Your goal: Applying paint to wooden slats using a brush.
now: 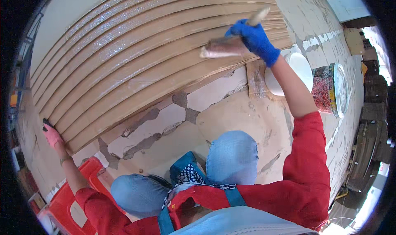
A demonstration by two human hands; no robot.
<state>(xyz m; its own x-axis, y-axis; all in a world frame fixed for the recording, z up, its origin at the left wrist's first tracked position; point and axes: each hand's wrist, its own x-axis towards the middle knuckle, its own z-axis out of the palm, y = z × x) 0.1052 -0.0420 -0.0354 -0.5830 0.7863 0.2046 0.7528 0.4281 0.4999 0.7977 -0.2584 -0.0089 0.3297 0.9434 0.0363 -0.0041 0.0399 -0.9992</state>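
Observation:
Fanned-out brown cardboard sheets [136, 65] lie overlapping in front of me, their long edges forming curved strips with wet, shiny patches on the far left ones. My right hand [253, 39], in a blue glove, is closed round a wide brush [225, 48]. The brush's pale handle sticks up past the fingers, and its head points left over the right part of the sheets. Motion blurs it, so I cannot tell whether it touches them. At the near left corner, my left hand [52, 135], in a pink glove with dark fingertips, rests against the sheets' edge with fingers stretched out.
A white bucket [299, 72] stands right of the sheets, beside a paint-stained bucket [326, 88]. A red plastic stool [78, 193] is at my lower left. Torn cardboard pieces and cracked patches cover the floor [231, 111]. Stacks of brown cardboard [365, 140] line the far right.

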